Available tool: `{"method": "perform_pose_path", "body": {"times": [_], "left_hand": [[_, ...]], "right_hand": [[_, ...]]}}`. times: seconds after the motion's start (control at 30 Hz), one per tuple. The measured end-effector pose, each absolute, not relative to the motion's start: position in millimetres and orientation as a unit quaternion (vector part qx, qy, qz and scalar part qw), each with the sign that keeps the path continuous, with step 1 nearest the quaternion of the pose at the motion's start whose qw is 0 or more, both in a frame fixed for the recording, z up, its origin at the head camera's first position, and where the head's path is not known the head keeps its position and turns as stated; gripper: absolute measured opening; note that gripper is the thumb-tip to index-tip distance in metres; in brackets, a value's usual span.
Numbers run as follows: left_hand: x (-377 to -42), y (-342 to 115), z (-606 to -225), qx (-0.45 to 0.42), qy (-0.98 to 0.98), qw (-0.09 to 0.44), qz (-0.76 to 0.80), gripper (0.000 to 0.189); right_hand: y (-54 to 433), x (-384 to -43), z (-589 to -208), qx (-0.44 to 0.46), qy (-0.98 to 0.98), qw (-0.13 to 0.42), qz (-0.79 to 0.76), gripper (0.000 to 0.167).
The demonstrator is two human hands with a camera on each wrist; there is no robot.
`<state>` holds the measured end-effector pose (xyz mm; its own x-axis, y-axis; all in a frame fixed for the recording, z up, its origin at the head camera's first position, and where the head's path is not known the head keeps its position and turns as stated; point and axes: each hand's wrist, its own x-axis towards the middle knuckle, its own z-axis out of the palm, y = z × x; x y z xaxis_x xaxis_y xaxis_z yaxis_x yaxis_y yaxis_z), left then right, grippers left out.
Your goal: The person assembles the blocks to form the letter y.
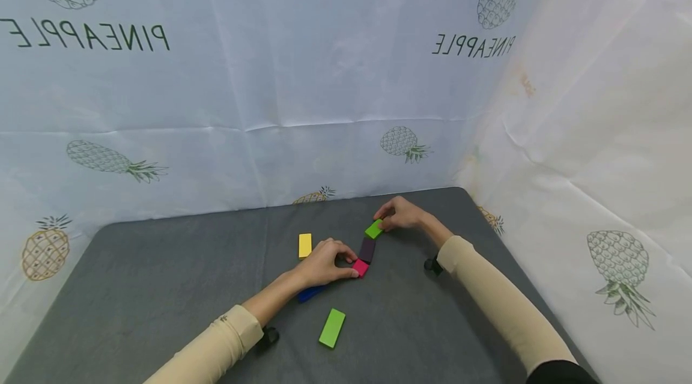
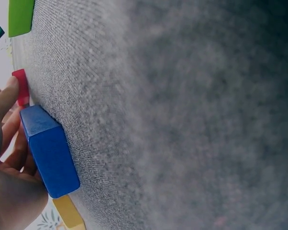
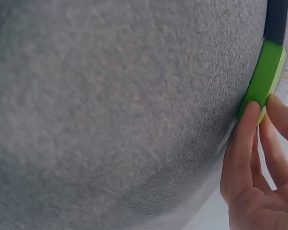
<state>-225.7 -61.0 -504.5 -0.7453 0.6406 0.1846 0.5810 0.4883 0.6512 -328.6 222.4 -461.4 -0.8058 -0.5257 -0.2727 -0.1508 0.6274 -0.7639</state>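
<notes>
Toward the back right of the grey table, my right hand (image 1: 404, 214) pinches the far end of a green block (image 1: 373, 229) between thumb and fingers. A dark block (image 1: 367, 250) lies end to end with the green one, as the right wrist view also shows. At the near end of this short, slightly bent row is a red block (image 1: 360, 268). My left hand (image 1: 324, 262) holds it, thumb on the near side and fingers across the far side. Beneath the left hand lies a blue block (image 2: 50, 153), partly covered in the head view.
Just beyond the left hand lies a yellow block (image 1: 305, 246). Another green block (image 1: 332, 328) rests nearer the front of the grey table (image 1: 178, 288). A white pineapple-print cloth (image 1: 324, 71) hangs behind the table and along its right side.
</notes>
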Motion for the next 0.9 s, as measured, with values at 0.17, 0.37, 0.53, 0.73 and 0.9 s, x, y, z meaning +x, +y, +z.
{"method": "perform_pose_path", "body": {"times": [0.17,0.37,0.53,0.73,0.9], "left_hand": [[-226.0,-61.4,-504.7,0.354,0.862,0.039,0.36,0.028],[-225.9,-60.9,-504.7,0.354,0.861,0.039,0.362,0.028],[-225.8,-60.6,-504.7,0.353,0.861,0.039,0.363,0.028],[-225.7,-60.7,-505.2,0.353,0.861,0.039,0.363,0.028],[-226.0,-61.0,-505.8,0.352,0.86,0.04,0.367,0.028]], "right_hand": [[219.9,-331.0,-458.2,-0.222,0.881,0.224,-0.353,0.031],[215.8,-331.5,-459.9,-0.244,0.881,0.206,-0.348,0.03],[212.3,-331.1,-462.4,-0.249,0.88,0.197,-0.353,0.029],[209.7,-329.3,-464.1,-0.241,0.883,0.191,-0.355,0.029],[208.4,-328.3,-464.2,-0.241,0.884,0.187,-0.353,0.028]]}}
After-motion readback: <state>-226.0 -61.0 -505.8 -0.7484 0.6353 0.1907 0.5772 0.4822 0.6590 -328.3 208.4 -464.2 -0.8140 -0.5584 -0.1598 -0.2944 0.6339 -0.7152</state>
